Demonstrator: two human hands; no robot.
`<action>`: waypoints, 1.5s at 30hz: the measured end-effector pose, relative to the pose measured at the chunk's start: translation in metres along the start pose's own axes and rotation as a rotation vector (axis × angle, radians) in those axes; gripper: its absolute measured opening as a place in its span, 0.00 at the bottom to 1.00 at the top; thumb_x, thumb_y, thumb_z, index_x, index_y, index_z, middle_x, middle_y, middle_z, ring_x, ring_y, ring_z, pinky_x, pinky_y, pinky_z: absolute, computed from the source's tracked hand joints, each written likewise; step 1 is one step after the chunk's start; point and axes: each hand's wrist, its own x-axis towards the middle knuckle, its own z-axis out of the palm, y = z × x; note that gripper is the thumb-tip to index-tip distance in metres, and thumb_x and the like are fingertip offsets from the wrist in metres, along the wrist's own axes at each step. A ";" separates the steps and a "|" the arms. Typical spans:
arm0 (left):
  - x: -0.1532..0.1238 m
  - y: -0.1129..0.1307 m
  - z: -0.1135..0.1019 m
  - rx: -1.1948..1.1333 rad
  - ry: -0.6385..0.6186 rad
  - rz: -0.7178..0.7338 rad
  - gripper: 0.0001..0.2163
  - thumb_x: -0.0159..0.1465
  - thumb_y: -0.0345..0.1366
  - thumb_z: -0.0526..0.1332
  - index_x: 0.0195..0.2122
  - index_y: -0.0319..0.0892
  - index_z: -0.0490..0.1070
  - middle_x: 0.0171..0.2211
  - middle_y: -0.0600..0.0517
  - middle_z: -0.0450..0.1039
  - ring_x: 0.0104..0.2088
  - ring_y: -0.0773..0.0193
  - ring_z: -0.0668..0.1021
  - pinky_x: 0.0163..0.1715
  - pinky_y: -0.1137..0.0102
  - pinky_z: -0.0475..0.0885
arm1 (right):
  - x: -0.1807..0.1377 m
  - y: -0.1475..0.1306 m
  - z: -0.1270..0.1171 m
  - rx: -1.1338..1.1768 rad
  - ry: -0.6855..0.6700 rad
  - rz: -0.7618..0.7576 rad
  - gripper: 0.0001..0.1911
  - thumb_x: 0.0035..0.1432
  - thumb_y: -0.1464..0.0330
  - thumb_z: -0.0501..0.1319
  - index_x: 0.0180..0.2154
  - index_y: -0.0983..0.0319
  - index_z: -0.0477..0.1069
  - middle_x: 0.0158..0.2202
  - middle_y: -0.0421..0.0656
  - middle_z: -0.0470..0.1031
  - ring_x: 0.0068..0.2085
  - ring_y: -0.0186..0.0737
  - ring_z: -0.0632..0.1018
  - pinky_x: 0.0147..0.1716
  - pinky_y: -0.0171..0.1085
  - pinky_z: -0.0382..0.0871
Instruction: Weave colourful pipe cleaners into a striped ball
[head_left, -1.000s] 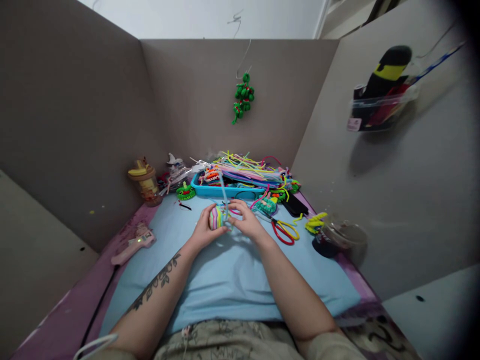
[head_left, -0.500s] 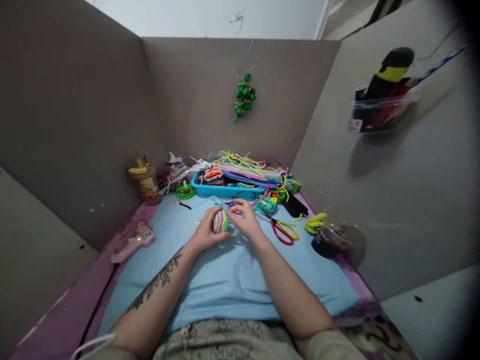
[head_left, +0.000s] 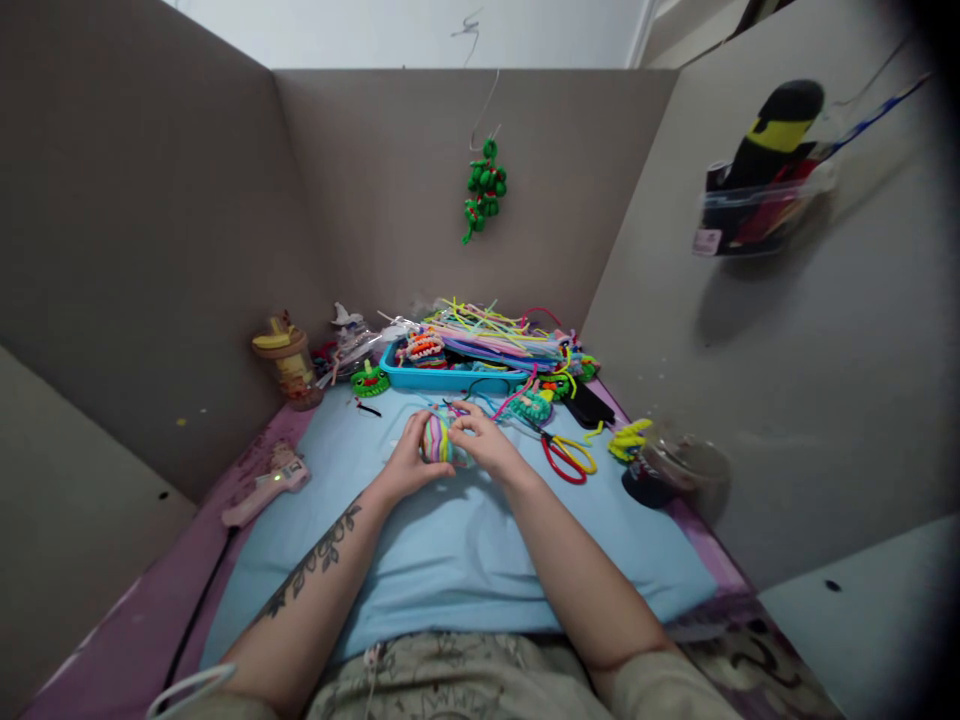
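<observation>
A rounded piece in pastel stripes (head_left: 436, 440), which looks made of pipe cleaners, sits between my hands above the light blue cloth (head_left: 450, 560). My left hand (head_left: 403, 466) wraps round its left side, thumb below and fingers on top. At its right edge, my right hand (head_left: 489, 446) has thumb and fingers pinched together, touching the piece. A pale blue strand seems to run there, but what the fingertips grip is partly hidden. Scissors with red and yellow handles (head_left: 568, 458) lie to the right of my right hand.
Behind the hands stands a blue tray (head_left: 457, 381) heaped with pipe cleaners (head_left: 495, 340). A green frog-like piece (head_left: 370, 380) lies beside it. A pink glue gun (head_left: 266, 488) rests at left, a dark phone-like slab (head_left: 588, 408) and a clear container (head_left: 694, 470) at right. Grey panels enclose three sides.
The pale blue strand now lies closer around the striped piece, and my right fingers have drawn in against its edge. My left hand keeps its hold. The whole view has shifted slightly.
</observation>
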 end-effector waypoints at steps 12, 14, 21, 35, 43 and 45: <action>0.005 -0.002 0.000 -0.261 0.011 -0.222 0.45 0.51 0.48 0.66 0.64 0.44 0.43 0.61 0.38 0.54 0.56 0.47 0.68 0.49 0.56 0.71 | -0.003 -0.006 0.008 -0.176 0.180 -0.155 0.04 0.50 0.68 0.62 0.25 0.60 0.74 0.52 0.45 0.63 0.57 0.46 0.62 0.58 0.45 0.52; 0.005 -0.003 -0.001 -0.256 0.014 -0.215 0.43 0.51 0.46 0.67 0.63 0.44 0.45 0.62 0.39 0.53 0.56 0.49 0.68 0.52 0.55 0.68 | -0.005 -0.007 0.010 -0.210 0.150 -0.196 0.04 0.50 0.69 0.62 0.25 0.59 0.74 0.52 0.45 0.64 0.57 0.46 0.62 0.58 0.46 0.52; 0.001 0.003 0.002 -0.123 0.034 -0.187 0.36 0.49 0.40 0.68 0.57 0.43 0.54 0.55 0.43 0.63 0.51 0.52 0.72 0.50 0.55 0.69 | -0.007 -0.013 0.006 -0.181 0.127 -0.219 0.04 0.53 0.68 0.61 0.29 0.59 0.74 0.51 0.46 0.65 0.56 0.45 0.64 0.57 0.46 0.55; 0.001 0.015 0.001 0.028 -0.017 -0.084 0.36 0.49 0.40 0.68 0.57 0.42 0.54 0.52 0.44 0.63 0.52 0.52 0.69 0.52 0.57 0.65 | -0.005 -0.015 0.005 0.152 0.030 -0.114 0.08 0.52 0.63 0.59 0.25 0.61 0.67 0.50 0.46 0.68 0.53 0.44 0.70 0.52 0.43 0.62; 0.004 0.010 0.000 0.149 -0.027 0.090 0.36 0.49 0.41 0.69 0.57 0.45 0.56 0.55 0.44 0.57 0.58 0.50 0.63 0.59 0.53 0.58 | -0.006 -0.025 -0.004 0.274 0.045 -0.085 0.13 0.52 0.56 0.60 0.28 0.59 0.67 0.30 0.40 0.72 0.32 0.36 0.72 0.33 0.35 0.68; 0.004 0.009 0.000 0.162 -0.051 0.108 0.36 0.49 0.40 0.69 0.58 0.45 0.56 0.56 0.44 0.56 0.59 0.49 0.61 0.59 0.52 0.57 | -0.007 -0.026 -0.005 0.319 0.010 -0.034 0.15 0.52 0.54 0.59 0.28 0.59 0.66 0.26 0.37 0.72 0.24 0.32 0.69 0.25 0.33 0.66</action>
